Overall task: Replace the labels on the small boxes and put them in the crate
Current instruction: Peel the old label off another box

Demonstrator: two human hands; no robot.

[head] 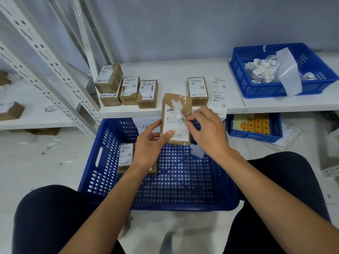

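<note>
My left hand [150,143] grips a small brown box [185,107] upright above the big blue crate [183,180], thumb pressed on its white label [177,131]. The label's upper part is torn off, leaving white residue. My right hand [207,131] pinches the curled, peeling edge of that label. Inside the crate at the left lies a labelled box [125,155]. On the white shelf [174,70] stand several more labelled boxes [128,88] and one apart [198,90]. A strip of fresh labels [218,92] lies beside it.
A blue basket [244,77] at the back right holds crumpled old labels and backing paper. A smaller blue basket [256,138] with yellow-red stickers sits on the floor under the shelf. A white perforated rack post [45,61] slants at the left. My knees flank the crate.
</note>
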